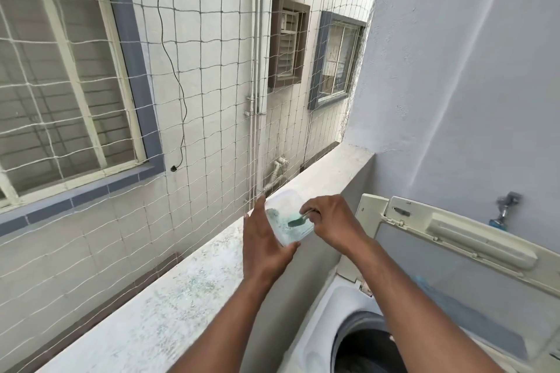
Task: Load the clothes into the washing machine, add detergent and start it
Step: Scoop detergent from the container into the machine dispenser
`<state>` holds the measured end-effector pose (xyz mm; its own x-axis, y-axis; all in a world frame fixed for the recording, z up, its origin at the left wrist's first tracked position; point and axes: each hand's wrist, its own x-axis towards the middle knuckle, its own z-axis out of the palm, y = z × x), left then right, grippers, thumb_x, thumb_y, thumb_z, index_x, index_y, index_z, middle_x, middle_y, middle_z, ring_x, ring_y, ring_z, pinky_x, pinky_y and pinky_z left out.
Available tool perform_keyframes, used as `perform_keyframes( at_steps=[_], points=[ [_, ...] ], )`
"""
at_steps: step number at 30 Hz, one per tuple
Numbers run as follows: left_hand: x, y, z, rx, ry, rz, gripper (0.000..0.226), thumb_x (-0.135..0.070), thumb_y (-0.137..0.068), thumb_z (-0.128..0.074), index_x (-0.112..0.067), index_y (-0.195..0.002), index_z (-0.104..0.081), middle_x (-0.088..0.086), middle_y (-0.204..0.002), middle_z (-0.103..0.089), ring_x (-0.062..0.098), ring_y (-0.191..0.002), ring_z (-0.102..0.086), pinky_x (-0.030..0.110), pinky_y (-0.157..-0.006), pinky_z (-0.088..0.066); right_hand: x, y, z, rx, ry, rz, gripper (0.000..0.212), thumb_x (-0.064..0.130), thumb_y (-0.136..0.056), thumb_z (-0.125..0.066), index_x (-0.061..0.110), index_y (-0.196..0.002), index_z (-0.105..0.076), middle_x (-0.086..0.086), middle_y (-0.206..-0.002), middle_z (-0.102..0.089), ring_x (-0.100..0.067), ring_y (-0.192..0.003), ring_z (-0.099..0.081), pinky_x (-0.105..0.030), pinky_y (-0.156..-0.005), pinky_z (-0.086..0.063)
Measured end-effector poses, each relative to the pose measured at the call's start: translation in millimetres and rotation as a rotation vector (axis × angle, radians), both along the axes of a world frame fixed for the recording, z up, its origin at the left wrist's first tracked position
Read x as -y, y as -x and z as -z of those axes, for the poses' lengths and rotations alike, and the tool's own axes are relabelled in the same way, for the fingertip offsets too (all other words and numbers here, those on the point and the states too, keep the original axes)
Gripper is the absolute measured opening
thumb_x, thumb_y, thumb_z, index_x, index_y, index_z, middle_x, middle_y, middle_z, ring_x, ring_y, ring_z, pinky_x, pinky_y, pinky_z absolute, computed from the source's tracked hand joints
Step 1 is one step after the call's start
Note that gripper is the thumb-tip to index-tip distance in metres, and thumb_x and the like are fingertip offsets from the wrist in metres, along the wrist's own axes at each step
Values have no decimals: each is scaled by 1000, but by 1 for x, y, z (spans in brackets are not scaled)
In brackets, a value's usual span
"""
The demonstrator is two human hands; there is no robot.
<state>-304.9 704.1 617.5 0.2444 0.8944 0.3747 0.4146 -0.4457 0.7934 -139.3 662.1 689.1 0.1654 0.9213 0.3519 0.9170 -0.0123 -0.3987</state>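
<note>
A clear plastic detergent container (283, 230) with blue-green powder stands tilted on the ledge (188, 297). My left hand (263, 245) grips its left side and bottom. My right hand (330, 221) reaches into its open top, fingers pinched on a green scoop (298, 222). The top-loading washing machine (321, 327) is at the lower right, its lid (472, 251) raised. The drum opening (363, 348) is dark; clothes inside cannot be made out.
A rope safety net (181, 100) closes the balcony above the ledge. A water tap (504, 209) sticks out of the pale wall (454, 100) behind the lid. Windows and pipes of the opposite building lie beyond the net.
</note>
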Motion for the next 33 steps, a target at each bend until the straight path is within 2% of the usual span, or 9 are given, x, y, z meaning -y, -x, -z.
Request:
perform_keyframes(
  at_steps=[3, 6, 8, 13, 18, 22, 25, 30, 33],
  points=[
    [1, 1, -1, 11, -9, 3, 124, -39, -64, -91, -28, -163, -17, -3, -159, -40, 24, -143, -39, 37, -116, -38, -5, 2, 0, 140, -59, 68, 20, 0, -87, -65, 9, -97, -81, -12, -92, -79, -30, -85, -73, -39, -76, -57],
    [0, 0, 0, 11, -38, 23, 124, -39, -64, -90, -28, -163, -16, -8, -164, -35, 20, -151, -33, 33, -127, -19, -4, 9, 8, 257, -24, 123, 21, -2, -81, -67, 13, -87, -80, -12, -80, -76, -34, -75, -70, -30, -61, -46],
    [-1, 0, 2, 18, -51, 32, 123, -39, -65, -89, -27, -163, -16, -10, -165, -33, 15, -153, -30, 27, -128, -6, 1, 14, 11, 273, 2, 131, 20, -4, -78, -65, 11, -81, -77, -14, -77, -74, -36, -73, -69, -29, -60, -38],
    [-1, -1, 0, 47, -63, 41, 121, -37, -67, -90, -22, -163, -19, -7, -165, -36, 13, -153, -32, 13, -123, 4, 7, 16, 13, 225, 60, 159, 21, -3, -72, -60, 5, -82, -76, -15, -84, -75, -34, -80, -69, -30, -64, -43],
    [4, -1, -4, 85, -48, 35, 118, -42, -69, -91, -26, -163, -20, -9, -164, -38, 11, -152, -32, 36, -131, -14, 9, 24, 10, 144, 34, 129, 34, 1, -79, -67, 7, -110, -80, -13, -106, -79, -30, -96, -72, -28, -82, -52],
    [5, 0, -6, 96, -37, 27, 118, -42, -67, -91, -31, -161, -21, -9, -160, -42, 11, -148, -37, 53, -124, -31, 7, 34, 6, 89, 29, 116, 32, 5, -80, -72, 10, -110, -81, -11, -107, -80, -27, -95, -73, -21, -78, -47],
    [7, 1, -8, 123, -22, 27, 116, -40, -68, -91, -35, -159, -20, -11, -158, -44, 11, -145, -41, 54, -120, -37, 7, 41, 5, 34, 20, 131, 31, 6, -78, -73, 10, -107, -82, -11, -104, -80, -27, -92, -74, -19, -77, -46],
    [4, 2, -4, 143, -16, 49, 122, -33, -65, -94, -43, -159, -17, -20, -158, -40, 8, -147, -40, 51, -120, -39, 7, 47, 1, -143, 20, 217, 24, 4, -76, -70, 11, -94, -85, -5, -98, -82, -23, -91, -75, -24, -87, -57],
    [3, 2, -4, 147, -20, 49, 125, -32, -63, -95, -44, -160, -16, -20, -159, -41, 8, -146, -41, 50, -119, -39, 6, 48, 0, -266, 16, 298, 25, 3, -73, -66, 13, -85, -86, 0, -92, -82, -17, -87, -75, -18, -83, -55]
  ],
)
